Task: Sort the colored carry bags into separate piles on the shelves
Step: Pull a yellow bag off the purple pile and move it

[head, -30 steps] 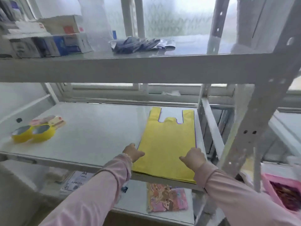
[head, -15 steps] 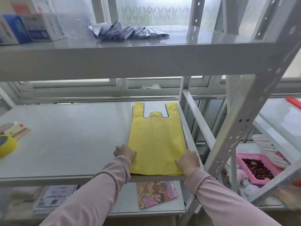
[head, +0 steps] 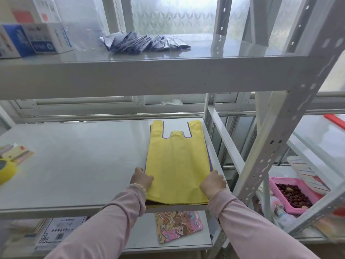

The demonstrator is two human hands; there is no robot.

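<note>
From my remote seat I see the flat yellow fabric carry bags point(head: 177, 165), trimmed in purple, lying as a neat stack at the right end of the grey metal middle shelf point(head: 74, 165). Their handles point toward the window and their bottom edge sits at the shelf's front lip. The left hand point(head: 141, 179) is at the stack's left edge near the bottom corner, with its fingers curled in against the fabric. The right hand point(head: 212, 182) mirrors it on the stack's right edge. Both fists look closed on the edges of the stack, though the fingertips are tucked out of sight, so I can't tell whether they pinch one bag or several. Both wrists wear pale pink sleeves. Above the stack and a little to its left, a fanned pile of dark navy carry bags point(head: 141, 43) lies on the grey top shelf point(head: 168, 75). Further left of that pile stand blue-and-white cardboard boxes point(head: 37, 40). Directly below the stack, on the lowest shelf, lies a flat cartoon-printed bag point(head: 177, 225) in yellow and pink. Far to the stack's left on the same shelf sits a yellow roll of tape point(head: 6, 171). Off to the stack's lower right, on the neighbouring rack, a pink plastic basket point(head: 293, 193) holds dark red-brown pieces.
</note>
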